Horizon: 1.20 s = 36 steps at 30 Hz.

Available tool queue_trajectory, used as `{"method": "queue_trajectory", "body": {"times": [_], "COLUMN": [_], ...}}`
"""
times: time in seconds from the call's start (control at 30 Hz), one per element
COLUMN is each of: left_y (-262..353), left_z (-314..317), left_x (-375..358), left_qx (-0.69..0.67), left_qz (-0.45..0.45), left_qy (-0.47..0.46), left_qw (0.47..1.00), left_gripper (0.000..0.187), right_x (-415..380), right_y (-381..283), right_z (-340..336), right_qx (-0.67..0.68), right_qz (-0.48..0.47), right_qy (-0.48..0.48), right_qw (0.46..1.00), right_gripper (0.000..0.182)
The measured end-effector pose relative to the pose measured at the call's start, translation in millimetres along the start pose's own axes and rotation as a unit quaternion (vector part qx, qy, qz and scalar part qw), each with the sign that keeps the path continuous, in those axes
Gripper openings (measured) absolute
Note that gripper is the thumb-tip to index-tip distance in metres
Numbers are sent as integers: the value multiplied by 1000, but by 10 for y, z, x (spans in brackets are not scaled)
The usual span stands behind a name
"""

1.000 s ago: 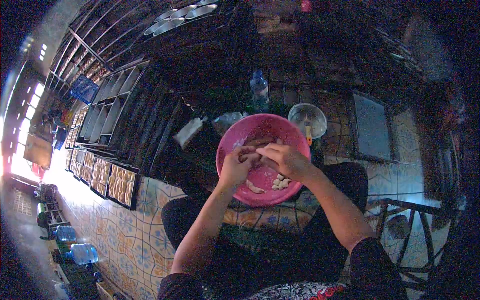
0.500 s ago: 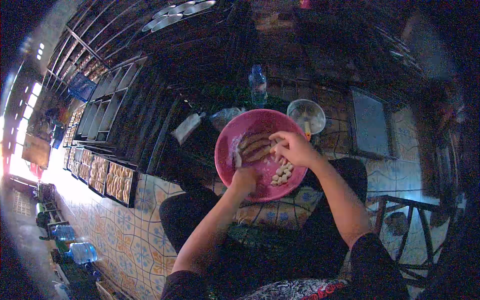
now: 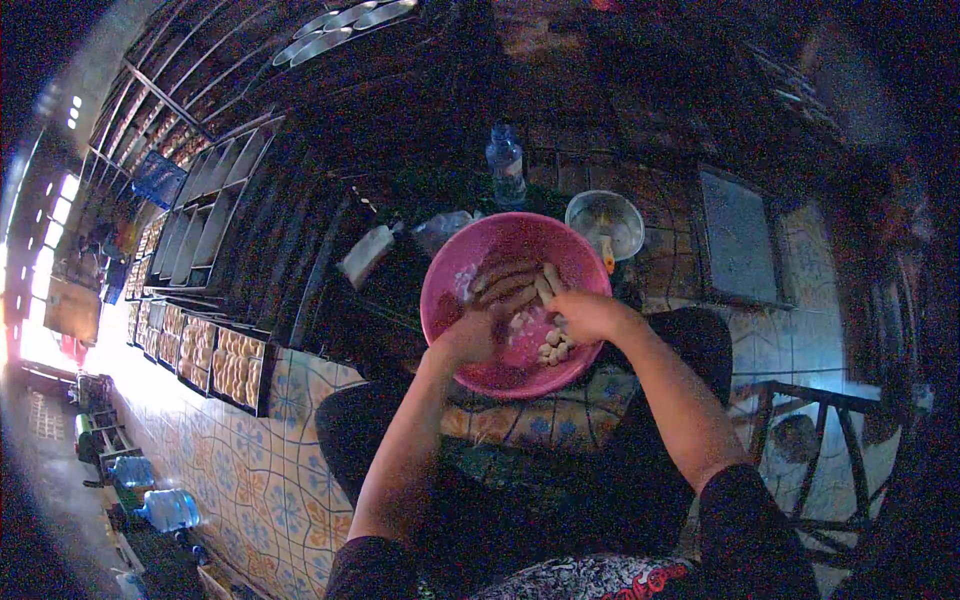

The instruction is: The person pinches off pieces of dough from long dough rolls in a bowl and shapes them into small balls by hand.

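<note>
A pink basin [image 3: 436, 290] stands in front of me between my knees. Long brownish dough rolls [image 3: 505, 285] lie in its far half, and white flour dusts its wall. My left hand [image 3: 468, 338] is inside the near left of the basin; its fingers are blurred and dark, so what they hold is hidden. My right hand [image 3: 590, 315] reaches over the right side, fingers curled and closed at the near end of a pale dough strip [image 3: 546, 284]. Just below it lie several small pale dough pieces [image 3: 552, 349] in a cluster.
Behind the basin are a metal bowl [image 3: 622, 222] with an orange-handled tool, a plastic bottle [image 3: 506, 168] and a plastic bag [image 3: 368, 252]. Trays of shaped dough [image 3: 238, 368] line the left. A dark metal frame [image 3: 820, 410] stands at right, near a grey panel [image 3: 738, 235].
My right hand has come down and nearer, uncovering the pale strip. My left hand has shifted left and slightly up within the basin. The small dough pieces sit closer to the right hand.
</note>
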<state>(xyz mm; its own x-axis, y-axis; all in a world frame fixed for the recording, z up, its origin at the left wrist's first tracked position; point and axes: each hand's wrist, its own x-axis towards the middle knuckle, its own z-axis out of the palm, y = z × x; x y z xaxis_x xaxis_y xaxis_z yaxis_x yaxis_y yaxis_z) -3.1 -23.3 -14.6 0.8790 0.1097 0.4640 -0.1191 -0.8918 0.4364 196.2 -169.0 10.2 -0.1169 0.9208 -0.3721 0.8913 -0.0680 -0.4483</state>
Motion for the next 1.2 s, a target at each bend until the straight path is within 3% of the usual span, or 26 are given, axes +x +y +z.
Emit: {"method": "queue_trajectory", "body": {"times": [0.03,0.07,0.2,0.23,0.27,0.3,0.33,0.37,0.4,0.47,0.6,0.67,0.7,0.73,0.77,0.8,0.87,1.0,1.1,1.17,1.2], "left_y": [-131,-246,-92,-36,14,28,35,41,-13,-146,166,264,233,179,120,64,-63,-92,49,-178,-131], "left_z": [80,148,-146,-190,-231,-249,-269,-291,-275,-209,-371,-435,-405,-327,-253,-189,-41,2,-206,0,-35], "left_x": [-21,-65,19,22,32,35,46,61,51,10,123,191,186,150,119,77,-23,-38,80,-35,-11], "left_qx": [-3,-6,-91,-153,-213,-214,-168,-120,-120,-80,-153,-201,-203,-182,-157,-157,-182,-217,-208,-135,-136], "left_qz": [-173,-338,-306,-281,-254,-255,-169,-81,-80,-234,-284,-313,-312,-232,-149,-150,-165,-183,-259,-270,-270], "left_qy": [-141,-276,-253,-205,-156,-155,-145,-133,-132,-345,-284,-242,-242,-186,-127,-128,-127,-125,-199,-126,-127], "left_qw": [975,900,913,925,930,930,960,980,981,906,903,896,896,937,968,968,961,951,922,945,945], "left_gripper": [40,48,45,45,45,45,46,47,47,54,54,54,54,51,49,49,44,39,37,38,38], "right_x": [-15,-10,264,315,360,391,415,433,396,274,542,287,233,209,173,106,20,74,82,48,63], "right_y": [-37,-50,117,126,137,151,163,181,119,-57,393,185,154,163,145,59,-128,-237,-300,-344,-349], "right_z": [101,167,405,442,480,526,577,619,550,339,757,438,286,124,0,-46,-82,-144,-146,-154,-148], "right_qx": [-48,-95,-11,-99,-186,-186,-231,-274,-276,-95,-181,90,90,77,64,65,185,128,134,96,97], "right_qz": [10,19,52,61,67,67,49,31,31,99,13,55,58,52,44,44,-41,-52,-86,-135,-134], "right_qy": [84,166,177,149,119,118,117,116,116,67,165,238,237,132,26,25,161,152,176,279,279], "right_qw": [995,981,983,982,973,973,965,954,954,988,969,965,966,987,997,997,969,979,971,946,946], "right_gripper": [37,37,40,61,93,93,58,40,40,41,42,38,38,40,55,55,37,37,36,33,33]}}
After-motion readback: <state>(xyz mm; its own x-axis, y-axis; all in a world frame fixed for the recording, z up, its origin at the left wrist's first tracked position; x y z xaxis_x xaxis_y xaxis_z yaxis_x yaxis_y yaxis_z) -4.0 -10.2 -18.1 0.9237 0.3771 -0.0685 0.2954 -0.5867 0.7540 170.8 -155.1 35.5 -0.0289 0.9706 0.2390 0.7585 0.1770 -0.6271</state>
